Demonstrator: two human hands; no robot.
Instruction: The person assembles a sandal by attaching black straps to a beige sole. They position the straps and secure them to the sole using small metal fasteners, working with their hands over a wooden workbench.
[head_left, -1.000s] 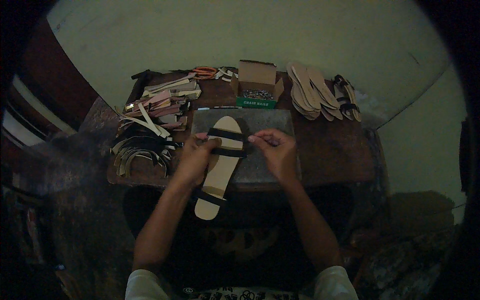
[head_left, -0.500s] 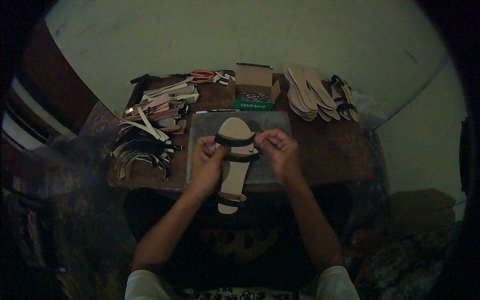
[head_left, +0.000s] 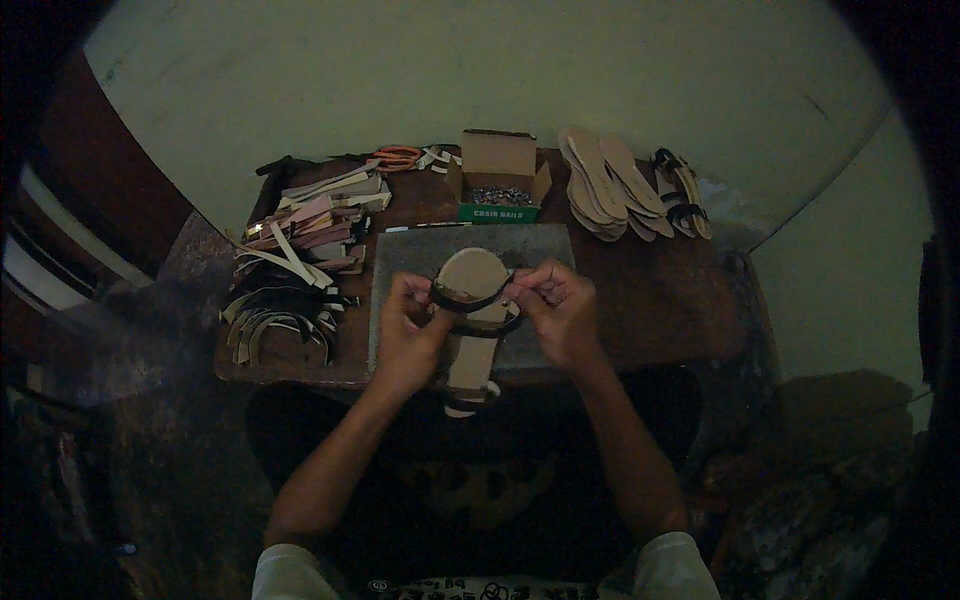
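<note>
A sandal [head_left: 474,270] with a beige sole and dark straps is held up over the near edge of the grey board [head_left: 410,250]. Its rounded toe end points away from me, and the heel strap [head_left: 470,402] hangs past the table edge. My left hand [head_left: 408,335] is closed on the sandal's left edge, thumb over the straps. At the right end of the front strap [head_left: 470,303], my right hand [head_left: 560,310] pinches with thumb and forefinger. Whether something small sits in that pinch is too dim to tell.
Strips of leather [head_left: 310,235] and curved dark straps [head_left: 285,315] pile up on the left, with orange-handled scissors [head_left: 396,157] behind. An open green box of nails [head_left: 498,205] stands at the back. Stacked beige soles [head_left: 595,185] and strapped sandals [head_left: 683,195] lie back right.
The sandal has tilted, so its heel end looks shorter and higher. My right fingers have closed in on the front strap's end. My left hand keeps its hold.
</note>
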